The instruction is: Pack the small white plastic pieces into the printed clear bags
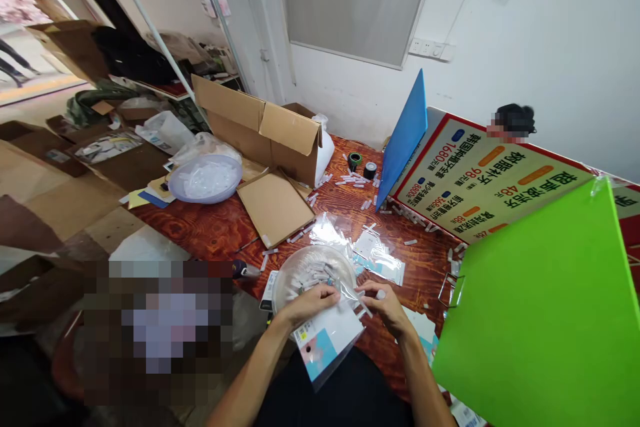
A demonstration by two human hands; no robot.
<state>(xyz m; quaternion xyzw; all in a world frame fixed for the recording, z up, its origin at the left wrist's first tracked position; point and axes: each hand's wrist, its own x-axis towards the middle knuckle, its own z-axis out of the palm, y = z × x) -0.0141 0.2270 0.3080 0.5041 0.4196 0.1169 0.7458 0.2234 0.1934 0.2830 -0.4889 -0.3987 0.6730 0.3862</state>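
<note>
My left hand [311, 303] is closed on a clear plastic bag [345, 292] that has a white, blue and pink printed card [320, 350] in it. Close to the bag's upper end, my right hand [386, 307] has its fingers pinched together, and a small white piece [381, 294] shows between them. Whether these fingers also grip the bag's edge, I cannot tell. Behind my left hand stands a round, pale bowl [287, 270] filled with small white strips. More clear bags [393, 268] with cards lie flat on the table beyond my hands.
Loose strips [353, 179] are scattered over the wooden table [345, 153]. A green board [540, 307] stands at right, with a printed sign [450, 173] and blue panel [407, 140] behind. Cardboard boxes [260, 120] and a lilac basin [175, 185] are at left. A blurred-out person [170, 320] is nearby.
</note>
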